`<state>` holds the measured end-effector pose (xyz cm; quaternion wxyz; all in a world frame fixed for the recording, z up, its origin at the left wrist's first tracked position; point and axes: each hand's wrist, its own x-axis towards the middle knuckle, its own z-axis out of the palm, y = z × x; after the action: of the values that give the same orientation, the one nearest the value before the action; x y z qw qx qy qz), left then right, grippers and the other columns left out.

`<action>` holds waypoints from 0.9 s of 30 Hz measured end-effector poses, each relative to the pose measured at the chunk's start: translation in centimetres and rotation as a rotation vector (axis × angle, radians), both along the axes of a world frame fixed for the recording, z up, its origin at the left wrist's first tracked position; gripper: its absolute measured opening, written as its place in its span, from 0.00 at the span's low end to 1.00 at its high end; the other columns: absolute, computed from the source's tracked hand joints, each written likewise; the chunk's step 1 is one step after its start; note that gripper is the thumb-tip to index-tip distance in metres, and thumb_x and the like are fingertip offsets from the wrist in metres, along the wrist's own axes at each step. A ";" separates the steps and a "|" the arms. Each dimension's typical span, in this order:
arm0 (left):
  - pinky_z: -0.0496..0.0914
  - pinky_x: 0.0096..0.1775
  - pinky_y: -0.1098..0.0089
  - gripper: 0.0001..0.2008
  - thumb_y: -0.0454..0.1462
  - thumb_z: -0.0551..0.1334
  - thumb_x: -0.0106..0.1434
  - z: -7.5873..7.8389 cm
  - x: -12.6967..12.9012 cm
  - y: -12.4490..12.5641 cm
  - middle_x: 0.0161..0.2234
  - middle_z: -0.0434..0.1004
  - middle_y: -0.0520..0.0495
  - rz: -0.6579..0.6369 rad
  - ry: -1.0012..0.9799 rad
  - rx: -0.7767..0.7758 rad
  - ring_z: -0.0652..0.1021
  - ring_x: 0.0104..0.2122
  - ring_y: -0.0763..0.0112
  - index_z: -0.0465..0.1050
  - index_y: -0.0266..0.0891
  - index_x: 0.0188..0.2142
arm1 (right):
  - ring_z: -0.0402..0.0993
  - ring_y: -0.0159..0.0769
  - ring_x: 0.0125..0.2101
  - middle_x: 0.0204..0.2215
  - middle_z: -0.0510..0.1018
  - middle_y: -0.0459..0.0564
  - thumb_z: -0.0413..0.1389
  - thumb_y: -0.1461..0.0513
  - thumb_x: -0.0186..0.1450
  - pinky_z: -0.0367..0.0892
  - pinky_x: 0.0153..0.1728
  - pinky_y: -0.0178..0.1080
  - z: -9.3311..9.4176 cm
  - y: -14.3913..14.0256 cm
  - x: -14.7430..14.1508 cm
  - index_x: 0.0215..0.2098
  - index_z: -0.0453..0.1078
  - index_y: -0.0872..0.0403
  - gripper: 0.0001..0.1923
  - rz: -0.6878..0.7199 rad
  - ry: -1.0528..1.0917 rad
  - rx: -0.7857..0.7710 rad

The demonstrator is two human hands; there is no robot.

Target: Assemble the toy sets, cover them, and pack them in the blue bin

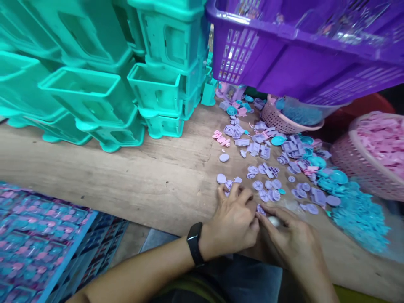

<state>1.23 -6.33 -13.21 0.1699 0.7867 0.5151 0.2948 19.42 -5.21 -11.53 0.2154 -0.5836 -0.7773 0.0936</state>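
My left hand [233, 219], with a black band on its wrist, is bent over the wooden table. Its fingers are curled, the tips down beside purple plastic pieces [229, 184]; whatever lies under them is hidden. Close by on the right, my right hand [295, 237] pinches a small purple plastic piece [260, 209] between thumb and fingers. A white round thing [274, 221] shows at the right hand's fingers, partly covered. Flat purple discs [221, 179] and wheel-like purple parts [258, 185] lie just beyond both hands.
Stacked turquoise plastic housings [91, 99] fill the left back. A purple crate [284, 63] overhangs the back right. Pink baskets [347, 153] and a heap of blue pieces [360, 219] stand right. A crate of packed coloured parts [41, 244] sits at lower left, beside the wooden table [126, 181].
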 end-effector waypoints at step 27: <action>0.64 0.48 0.51 0.11 0.39 0.57 0.72 2.4 -7.2 4.0 0.47 0.75 0.41 0.212 0.220 -0.451 0.71 0.52 0.51 0.74 0.38 0.36 | 0.74 0.48 0.44 0.44 0.82 0.55 0.49 0.60 0.72 0.66 0.45 0.49 -2.0 6.5 -3.4 0.47 0.80 0.51 0.17 0.046 -0.034 0.211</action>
<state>-5.96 -2.30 -10.81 0.2519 0.6979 0.6627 0.1018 16.03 1.29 -13.50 0.2603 -0.5412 -0.7996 0.0064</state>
